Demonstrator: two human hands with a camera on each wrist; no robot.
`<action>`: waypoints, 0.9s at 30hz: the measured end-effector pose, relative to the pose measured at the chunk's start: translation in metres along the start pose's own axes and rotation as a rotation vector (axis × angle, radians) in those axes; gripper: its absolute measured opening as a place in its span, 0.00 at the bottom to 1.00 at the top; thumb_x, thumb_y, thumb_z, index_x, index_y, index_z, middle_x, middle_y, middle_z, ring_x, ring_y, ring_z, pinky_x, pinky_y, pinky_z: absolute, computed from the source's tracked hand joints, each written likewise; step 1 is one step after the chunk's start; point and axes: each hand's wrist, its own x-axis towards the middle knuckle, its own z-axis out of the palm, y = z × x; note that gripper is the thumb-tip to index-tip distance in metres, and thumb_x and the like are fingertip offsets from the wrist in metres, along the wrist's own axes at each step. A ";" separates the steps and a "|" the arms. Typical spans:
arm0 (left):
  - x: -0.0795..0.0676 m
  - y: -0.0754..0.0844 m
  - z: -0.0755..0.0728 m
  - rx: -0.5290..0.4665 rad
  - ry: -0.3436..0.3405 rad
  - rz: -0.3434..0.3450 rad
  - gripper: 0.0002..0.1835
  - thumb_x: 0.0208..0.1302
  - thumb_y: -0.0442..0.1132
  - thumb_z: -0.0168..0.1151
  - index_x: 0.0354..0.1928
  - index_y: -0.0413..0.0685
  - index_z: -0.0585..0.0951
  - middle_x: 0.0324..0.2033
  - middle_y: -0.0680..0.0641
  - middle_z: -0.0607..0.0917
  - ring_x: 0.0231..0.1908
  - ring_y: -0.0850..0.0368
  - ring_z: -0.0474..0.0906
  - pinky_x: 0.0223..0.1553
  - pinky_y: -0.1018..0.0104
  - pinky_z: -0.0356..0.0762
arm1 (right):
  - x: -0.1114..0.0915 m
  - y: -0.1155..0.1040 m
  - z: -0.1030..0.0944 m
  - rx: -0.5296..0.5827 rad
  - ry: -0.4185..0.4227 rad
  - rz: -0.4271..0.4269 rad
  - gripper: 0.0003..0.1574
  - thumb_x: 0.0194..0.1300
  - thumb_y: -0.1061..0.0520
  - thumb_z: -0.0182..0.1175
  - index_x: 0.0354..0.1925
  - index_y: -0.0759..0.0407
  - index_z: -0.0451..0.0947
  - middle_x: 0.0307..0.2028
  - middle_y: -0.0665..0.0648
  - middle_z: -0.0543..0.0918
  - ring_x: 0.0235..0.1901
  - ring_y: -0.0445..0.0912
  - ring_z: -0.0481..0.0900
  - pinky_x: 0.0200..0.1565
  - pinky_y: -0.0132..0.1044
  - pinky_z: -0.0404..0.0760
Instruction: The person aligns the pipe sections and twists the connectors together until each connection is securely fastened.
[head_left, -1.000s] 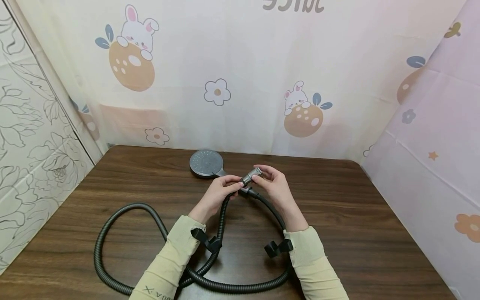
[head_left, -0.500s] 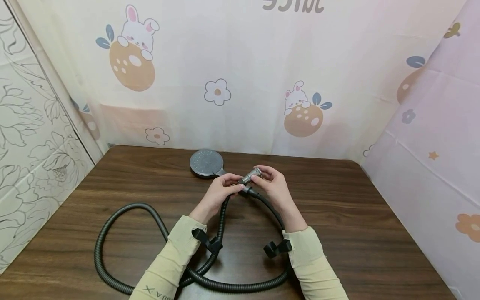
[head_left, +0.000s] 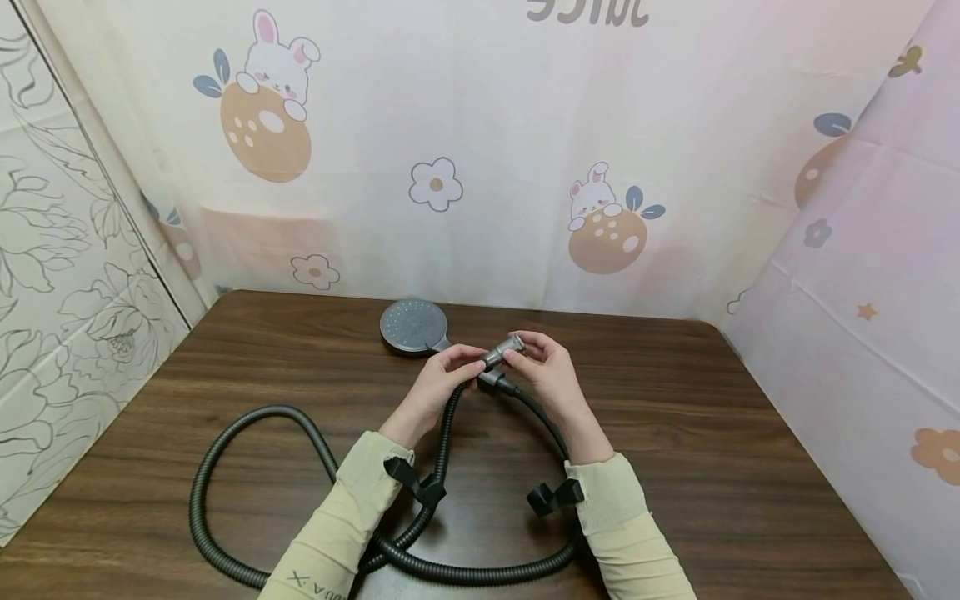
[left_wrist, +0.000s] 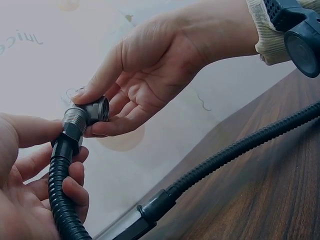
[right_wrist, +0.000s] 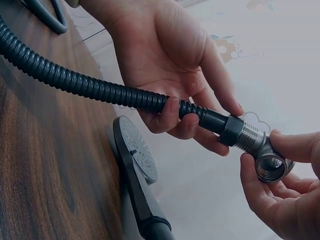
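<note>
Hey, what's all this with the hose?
A person's left hand grips a dark ribbed hose near its end, while the right hand pinches a metal fitting there. Silver threads show beside the hose's black nut, so it seems not fully screwed down. A shower head lies face up on the wooden table.

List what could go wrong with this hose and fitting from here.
The threads show bare between the black nut and the metal fitting; joined crooked, they might cross-thread.
The right hand pinches the metal fitting above the table, so it could slip and drop.
The hose crosses itself on the table, so turning its end could twist it and drag the shower head.
</note>
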 end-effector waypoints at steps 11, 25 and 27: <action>0.001 0.001 -0.001 -0.005 0.000 -0.003 0.16 0.61 0.36 0.59 0.51 0.39 0.75 0.38 0.48 0.80 0.30 0.61 0.74 0.36 0.65 0.73 | 0.001 0.001 0.000 0.014 0.007 -0.001 0.24 0.61 0.67 0.56 0.55 0.70 0.67 0.44 0.64 0.77 0.36 0.40 0.80 0.45 0.41 0.78; 0.004 0.000 -0.004 -0.004 0.000 -0.040 0.18 0.60 0.33 0.59 0.52 0.37 0.74 0.37 0.48 0.80 0.30 0.62 0.74 0.34 0.67 0.72 | 0.000 0.000 0.001 0.003 0.013 0.002 0.24 0.61 0.67 0.56 0.55 0.70 0.67 0.45 0.65 0.76 0.36 0.39 0.79 0.48 0.45 0.76; 0.003 0.000 -0.003 0.004 0.002 -0.041 0.18 0.60 0.34 0.59 0.52 0.37 0.74 0.37 0.48 0.80 0.30 0.62 0.75 0.34 0.68 0.72 | 0.000 -0.001 0.001 0.005 0.014 0.002 0.24 0.61 0.67 0.56 0.55 0.70 0.67 0.45 0.65 0.76 0.36 0.39 0.79 0.48 0.45 0.76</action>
